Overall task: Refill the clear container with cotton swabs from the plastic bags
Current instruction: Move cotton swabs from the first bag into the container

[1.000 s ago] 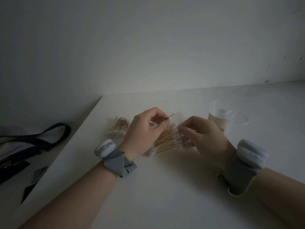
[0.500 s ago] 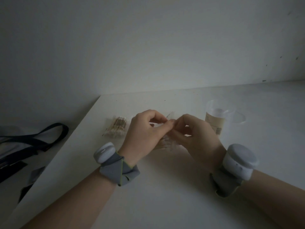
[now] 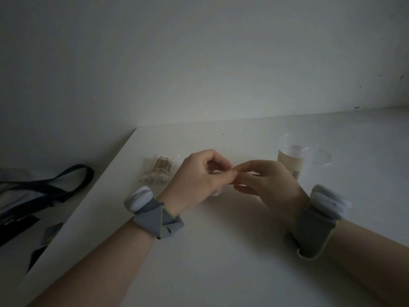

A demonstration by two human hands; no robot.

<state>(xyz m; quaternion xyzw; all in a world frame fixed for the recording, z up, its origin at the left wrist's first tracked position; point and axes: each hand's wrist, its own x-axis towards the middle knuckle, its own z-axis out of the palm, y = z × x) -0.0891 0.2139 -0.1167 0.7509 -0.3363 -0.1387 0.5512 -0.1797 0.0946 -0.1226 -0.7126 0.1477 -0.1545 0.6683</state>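
Nearest: both forearms come in over the white table (image 3: 221,262), each w/ a grey wristband carrying a white puck, L wristband (image 3: 152,211) and R wristband (image 3: 316,220).

Next, the hands meet fingertip to fingertip above the table, mid-frame. L hand (image 3: 197,176) is curled tight, thumb and forefinger pinching the held bag of swabs (image 3: 218,192). Most of that bag is hidden by the hand. Only a whitish bit w/ cotton tips pokes out under the palm, and faint clear plastic shows btw the fingers. R hand (image 3: 265,180) pinches the same spot w/ thumb and forefinger. Its other fingers are looser, stretched out below toward the L hand. Light is dim, so can't tell if the bag is open or sealed.

Further back, L of the hands: a second bag (image 3: 159,170) of wooden-stick swabs lies flat on the table, apart from the L hand.

R of the hands, behind the R hand: the clear container (image 3: 290,158) stands upright, lid off, label on its side. Contents are too murky to tell. Its round clear lid (image 3: 323,157) lies flat just beside it, on the R.

Far L, off the table edge and lower: a tote bag (image 3: 44,191) w/ dark straps.

Behind all: plain pale wall (image 3: 199,63).
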